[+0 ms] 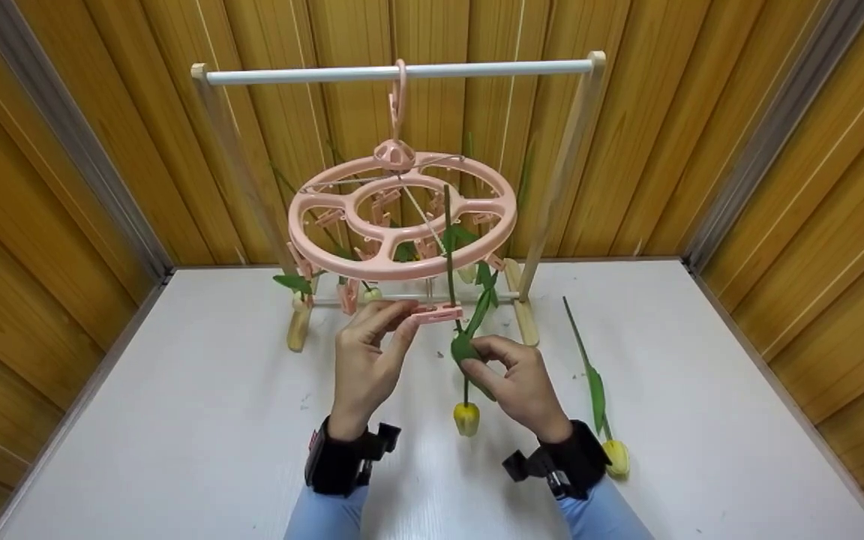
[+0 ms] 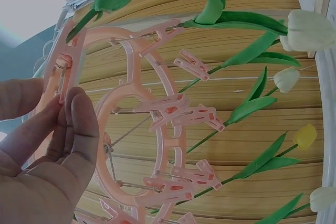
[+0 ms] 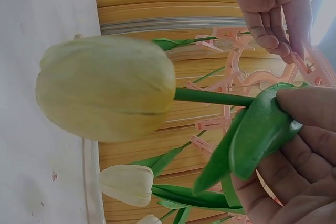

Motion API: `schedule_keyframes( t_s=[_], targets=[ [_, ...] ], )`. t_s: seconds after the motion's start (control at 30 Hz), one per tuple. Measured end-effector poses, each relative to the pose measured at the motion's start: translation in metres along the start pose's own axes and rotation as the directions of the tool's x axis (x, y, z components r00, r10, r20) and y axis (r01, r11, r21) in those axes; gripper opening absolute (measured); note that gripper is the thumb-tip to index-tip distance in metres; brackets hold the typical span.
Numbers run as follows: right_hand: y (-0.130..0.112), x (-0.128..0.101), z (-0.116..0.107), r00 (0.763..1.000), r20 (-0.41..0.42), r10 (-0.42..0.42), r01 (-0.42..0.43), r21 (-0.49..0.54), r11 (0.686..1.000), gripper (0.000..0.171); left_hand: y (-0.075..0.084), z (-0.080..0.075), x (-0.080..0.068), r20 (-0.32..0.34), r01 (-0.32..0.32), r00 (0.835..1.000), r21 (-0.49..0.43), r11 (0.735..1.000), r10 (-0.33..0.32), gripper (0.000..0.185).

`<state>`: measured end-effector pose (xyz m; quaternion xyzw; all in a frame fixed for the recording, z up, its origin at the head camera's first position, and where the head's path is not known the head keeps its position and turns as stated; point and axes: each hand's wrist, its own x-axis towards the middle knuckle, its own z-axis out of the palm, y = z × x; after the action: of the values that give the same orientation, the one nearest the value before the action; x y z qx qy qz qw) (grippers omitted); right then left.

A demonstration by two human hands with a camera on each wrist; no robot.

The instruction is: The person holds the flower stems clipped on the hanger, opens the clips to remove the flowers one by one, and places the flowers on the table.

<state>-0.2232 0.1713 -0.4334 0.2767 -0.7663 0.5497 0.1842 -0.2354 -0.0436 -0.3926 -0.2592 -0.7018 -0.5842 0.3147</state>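
**Yellow tulip held head-down at a pink peg**

The yellow tulip (image 1: 466,418) hangs head-down at the centre of the head view, its bloom just above the white counter (image 1: 177,420) and its green stem running up through the pink peg hanger (image 1: 402,217). At 12 o'clock from the bloom, a pink clothes peg (image 1: 436,313) sits against the stem. The left hand (image 1: 364,367) pinches that peg between thumb and fingertips; the left wrist view shows the fingers (image 2: 79,124) pressed on the pink plastic. The right hand (image 1: 518,382), at 3 o'clock from the stem, grasps the tulip's green leaf (image 3: 260,135) between thumb and curled fingers, as the right wrist view shows up close.

The round hanger hooks onto the white rail (image 1: 402,73) of a wooden rack (image 1: 574,172) standing at the counter's far edge. More tulips hang from its pegs, white ones (image 2: 310,30) among them. A second yellow tulip (image 1: 616,456) lies flat on the counter at 3 o'clock from the right hand, well apart from the rack. Wooden panel walls (image 1: 777,150) close in the counter.
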Motion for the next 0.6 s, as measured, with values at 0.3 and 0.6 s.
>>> schedule_keyframes(
  t_s=[0.3, 0.6],
  targets=[
    [0.0005, -0.0005, -0.0031, 1.000, 0.020, 0.008, -0.008, -0.007, 1.000, 0.016, -0.0014, -0.0004, 0.0000, -0.015, -0.015, 1.000, -0.004, 1.000, 0.015, 0.018],
    [-0.0009, 0.0009, -0.0057, 1.000, 0.019, -0.006, 0.006, -0.036, 0.999, 0.016, 0.0007, -0.0003, 0.0003, -0.020, 0.005, 1.000, -0.022, 1.000, -0.005, 0.018]
  ],
)
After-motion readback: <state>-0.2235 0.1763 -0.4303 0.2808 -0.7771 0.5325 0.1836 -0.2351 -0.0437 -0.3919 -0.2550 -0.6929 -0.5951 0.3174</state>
